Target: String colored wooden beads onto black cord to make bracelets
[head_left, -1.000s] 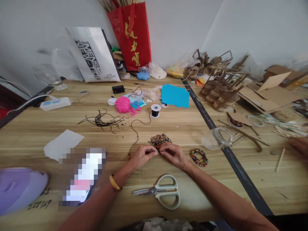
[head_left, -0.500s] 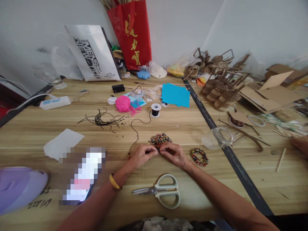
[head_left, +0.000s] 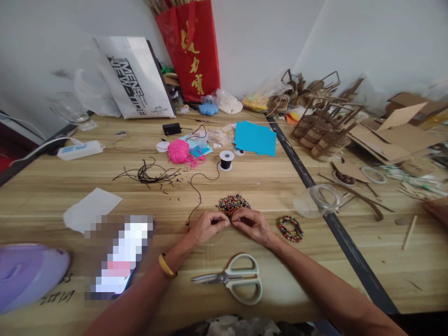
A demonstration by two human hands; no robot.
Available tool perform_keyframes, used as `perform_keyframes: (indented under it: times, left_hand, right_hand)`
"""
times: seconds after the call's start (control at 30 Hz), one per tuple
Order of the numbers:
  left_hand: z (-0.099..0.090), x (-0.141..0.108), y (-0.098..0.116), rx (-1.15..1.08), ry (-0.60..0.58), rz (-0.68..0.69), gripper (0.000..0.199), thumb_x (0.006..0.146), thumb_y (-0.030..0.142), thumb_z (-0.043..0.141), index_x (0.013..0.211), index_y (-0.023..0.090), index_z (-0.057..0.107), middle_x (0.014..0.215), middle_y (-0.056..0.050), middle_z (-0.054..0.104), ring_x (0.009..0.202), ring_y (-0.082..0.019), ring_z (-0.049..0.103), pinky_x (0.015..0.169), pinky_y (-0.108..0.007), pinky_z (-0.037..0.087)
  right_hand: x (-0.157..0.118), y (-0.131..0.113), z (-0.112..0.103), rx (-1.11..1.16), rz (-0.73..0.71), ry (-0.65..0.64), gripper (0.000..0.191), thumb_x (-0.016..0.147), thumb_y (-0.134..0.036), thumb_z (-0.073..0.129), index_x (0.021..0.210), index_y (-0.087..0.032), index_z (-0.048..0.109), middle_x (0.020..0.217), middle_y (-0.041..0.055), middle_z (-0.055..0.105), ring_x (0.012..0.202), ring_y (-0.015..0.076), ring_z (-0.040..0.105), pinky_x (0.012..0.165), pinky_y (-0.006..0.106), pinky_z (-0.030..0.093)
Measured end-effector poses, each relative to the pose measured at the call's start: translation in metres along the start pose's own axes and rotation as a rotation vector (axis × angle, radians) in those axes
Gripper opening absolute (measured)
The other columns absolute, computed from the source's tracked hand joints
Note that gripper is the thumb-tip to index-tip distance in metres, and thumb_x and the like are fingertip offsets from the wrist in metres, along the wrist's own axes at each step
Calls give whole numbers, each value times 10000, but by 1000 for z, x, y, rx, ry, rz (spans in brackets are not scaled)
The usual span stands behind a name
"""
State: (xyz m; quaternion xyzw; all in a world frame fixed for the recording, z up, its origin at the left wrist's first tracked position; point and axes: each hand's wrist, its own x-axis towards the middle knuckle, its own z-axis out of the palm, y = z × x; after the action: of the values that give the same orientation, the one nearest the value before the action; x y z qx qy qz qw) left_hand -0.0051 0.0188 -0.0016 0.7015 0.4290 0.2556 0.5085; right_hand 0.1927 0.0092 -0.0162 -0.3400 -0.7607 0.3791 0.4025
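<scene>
Fingertips of my left hand (head_left: pixel 210 225) and my right hand (head_left: pixel 252 225) are pinched close together at the near edge of a pile of small multicoloured beads (head_left: pixel 234 203). A black cord (head_left: pixel 200 189) runs from a white spool (head_left: pixel 227 160) down to my left hand, with a few beads on it beside that hand. What lies between the fingertips of each hand is too small to make out. To the right of my right hand lies a coiled bead strand (head_left: pixel 290 228). Scissors (head_left: pixel 231 278) with pale handles lie below both hands.
Left of my forearm are a phone (head_left: pixel 122 256), white paper (head_left: pixel 91 209) and a purple object (head_left: pixel 31 275). Behind lie black cord pieces (head_left: pixel 147 173), pink yarn (head_left: pixel 179 151) and blue sheets (head_left: pixel 256 138). A clear tape roll (head_left: pixel 325 198) sits right; another person's hand (head_left: pixel 437 210) is at the right edge.
Both of my hands hold nearly the same pose and place. The other person's hand at the right edge has shifted slightly.
</scene>
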Motion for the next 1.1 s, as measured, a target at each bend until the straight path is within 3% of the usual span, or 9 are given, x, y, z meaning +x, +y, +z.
perform_keyframes:
  times: [0.37, 0.57, 0.77, 1.1]
  left_hand:
    - [2, 0, -8, -8, -29, -14, 197, 786, 297, 578, 767, 136, 689, 638, -5, 619, 568, -103, 498, 542, -197, 380]
    - [1, 1, -11, -4, -41, -14, 182, 784, 278, 580, 783, 136, 693, 650, -7, 629, 579, -105, 513, 548, -196, 391]
    - [1, 1, -11, -15, -29, -17, 183, 776, 283, 589, 770, 132, 692, 634, -6, 613, 572, -103, 505, 534, -193, 390]
    - [2, 0, -9, -62, -50, -46, 198, 783, 302, 582, 770, 128, 675, 602, 2, 584, 548, -100, 509, 537, -203, 395]
  right_hand:
    - [1, -4, 1, 0, -13, -30, 131, 869, -278, 582, 848, -159, 633, 797, 68, 637, 738, 152, 593, 675, 270, 478]
    - [-2, -3, 2, -27, 60, -9, 138, 849, -290, 608, 837, -154, 622, 745, 40, 617, 642, 121, 552, 570, 220, 433]
    - [-2, -1, 1, -18, 45, -16, 183, 865, -325, 586, 828, -150, 627, 773, 61, 645, 699, 141, 592, 642, 248, 478]
    - [-2, 1, 0, -37, 17, -60, 168, 896, -300, 535, 842, -156, 603, 770, 49, 612, 698, 136, 560, 627, 239, 451]
